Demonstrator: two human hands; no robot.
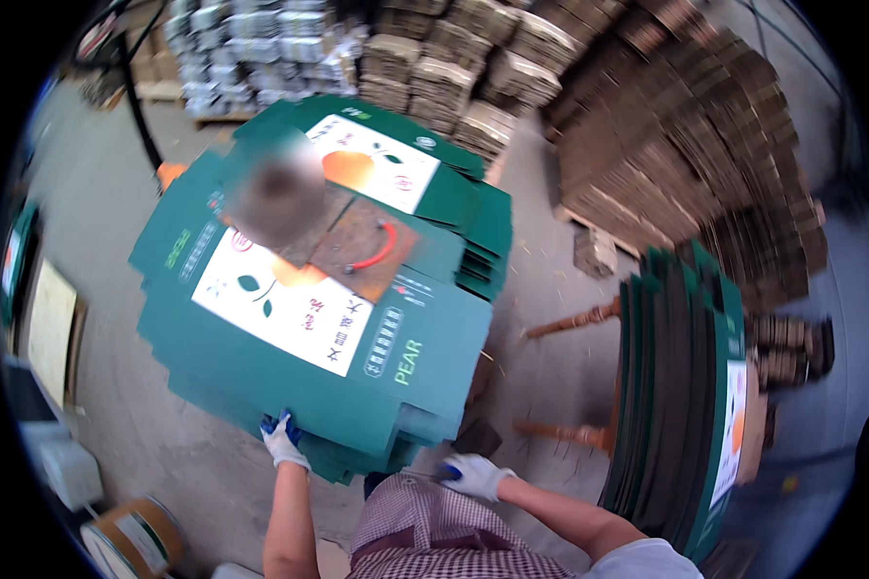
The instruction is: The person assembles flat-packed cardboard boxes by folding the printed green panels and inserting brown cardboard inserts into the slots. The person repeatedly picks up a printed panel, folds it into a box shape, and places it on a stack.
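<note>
A thick stack of flattened green cartons [261, 367] with a white panel and an orange fruit picture lies in front of me. My left hand [283, 441], in a white and blue glove, grips the stack's near edge. The fingers of my right hand [473, 473], gloved the same way, are closed on the stack's near right corner. On top of the stack rests a brown cardboard piece [357, 241] with a red curved handle [381, 247]. A second carton pile [396, 164] lies slightly skewed behind it.
More green cartons [681, 405] stand on edge at my right. Tall brown cardboard stacks [686, 145] fill the back and right. Two turned wooden legs [570, 318] lie on the concrete floor. A tape roll [135, 536] sits at lower left.
</note>
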